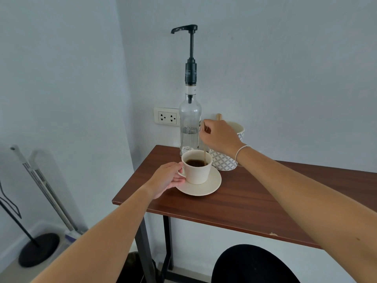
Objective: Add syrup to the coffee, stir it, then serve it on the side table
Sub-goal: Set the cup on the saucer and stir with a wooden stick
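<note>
A cream cup point(199, 172) of dark coffee stands on a cream saucer point(212, 185) near the left end of the brown table point(265, 197). My left hand point(168, 178) grips the cup's handle. My right hand point(219, 137) pinches a thin wooden stir stick point(204, 154) whose lower end is dipped in the coffee. Right behind the cup stands a clear glass syrup bottle point(189, 123) with a tall black pump point(190, 52), its spout pointing left.
A patterned grey-and-white cup point(224, 160) holding more wooden sticks sits behind my right hand. A wall socket point(167, 117) is beside the bottle. A black round stool point(253, 264) sits below the table; a stand base point(38, 249) and mop handles lean at the left.
</note>
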